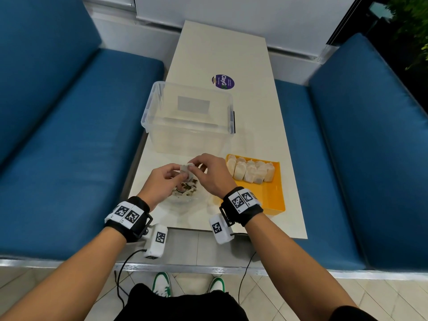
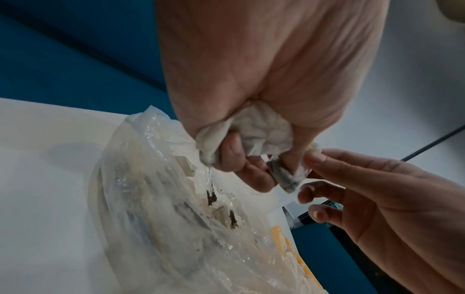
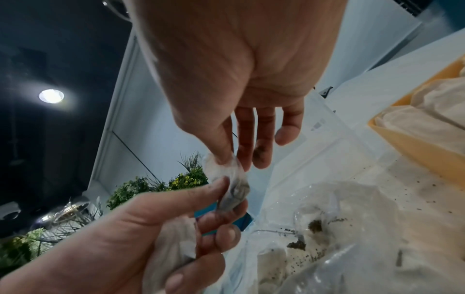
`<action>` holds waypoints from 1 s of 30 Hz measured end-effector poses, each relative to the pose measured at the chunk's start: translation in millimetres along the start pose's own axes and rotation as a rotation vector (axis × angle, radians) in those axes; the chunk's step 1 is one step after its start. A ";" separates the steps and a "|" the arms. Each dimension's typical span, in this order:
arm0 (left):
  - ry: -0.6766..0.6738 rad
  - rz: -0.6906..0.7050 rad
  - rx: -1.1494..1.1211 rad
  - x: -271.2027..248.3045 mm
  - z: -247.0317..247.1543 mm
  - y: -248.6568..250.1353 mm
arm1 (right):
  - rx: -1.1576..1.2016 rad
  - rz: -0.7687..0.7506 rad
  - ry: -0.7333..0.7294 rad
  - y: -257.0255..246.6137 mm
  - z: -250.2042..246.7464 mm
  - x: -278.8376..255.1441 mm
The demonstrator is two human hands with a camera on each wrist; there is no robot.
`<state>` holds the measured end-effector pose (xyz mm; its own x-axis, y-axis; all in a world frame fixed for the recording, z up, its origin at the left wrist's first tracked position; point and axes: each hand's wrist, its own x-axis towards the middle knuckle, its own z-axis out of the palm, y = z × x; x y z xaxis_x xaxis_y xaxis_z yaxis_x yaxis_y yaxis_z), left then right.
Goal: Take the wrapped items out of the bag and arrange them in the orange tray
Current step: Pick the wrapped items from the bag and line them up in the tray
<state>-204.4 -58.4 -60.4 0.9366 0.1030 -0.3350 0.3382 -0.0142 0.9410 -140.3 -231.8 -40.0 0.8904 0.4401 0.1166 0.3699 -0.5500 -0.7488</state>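
A small white wrapped item (image 1: 186, 169) is held between both hands, just above the clear plastic bag (image 1: 185, 195) on the table. My left hand (image 1: 166, 179) grips its crumpled white wrap (image 2: 259, 129) in curled fingers. My right hand (image 1: 208, 172) pinches the grey-stained end (image 3: 234, 187) between thumb and forefinger, its other fingers straight. The bag (image 2: 163, 208) lies open, with dark crumbs and more white pieces inside. The orange tray (image 1: 273, 200) sits to the right, and several wrapped items (image 1: 250, 171) stand in a row at its far end.
A clear lidded storage box (image 1: 187, 117) stands just beyond the hands. A purple round sticker (image 1: 222, 81) is on the table behind it. Dark crumbs (image 3: 417, 191) dot the table between bag and tray. Blue benches (image 1: 69, 135) flank the narrow table.
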 end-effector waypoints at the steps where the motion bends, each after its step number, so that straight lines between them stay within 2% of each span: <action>1: -0.013 0.007 0.019 -0.2 0.4 0.2 | -0.003 -0.005 0.002 -0.9 -0.3 -0.1; 9: -0.011 0.094 0.197 -0.2 5.3 -1.8 | 0.033 -0.033 0.009 -6.5 -13.1 -1.0; 13: 0.034 0.056 0.183 0.7 9.1 -1.7 | -0.006 -0.011 0.033 1.2 -33.4 -3.5; 17: 0.100 -0.029 0.176 6.5 9.1 -5.7 | -0.072 0.073 0.033 28.4 -71.2 -12.8; 21: 0.130 -0.049 0.142 10.3 10.9 -7.3 | -0.245 0.216 -0.073 73.0 -108.9 -30.4; 26: 0.103 -0.080 0.134 15.3 11.7 -10.9 | -0.532 0.425 -0.245 120.4 -136.6 -48.7; 30: 0.089 -0.097 0.114 17.4 14.7 -9.8 | -0.703 0.425 -0.289 140.2 -143.9 -46.4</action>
<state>-190.1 -71.1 -76.2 0.8890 0.1970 -0.4132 0.4392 -0.1122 0.8914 -91.5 -431.5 -56.5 0.9230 0.2086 -0.3233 0.1844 -0.9773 -0.1040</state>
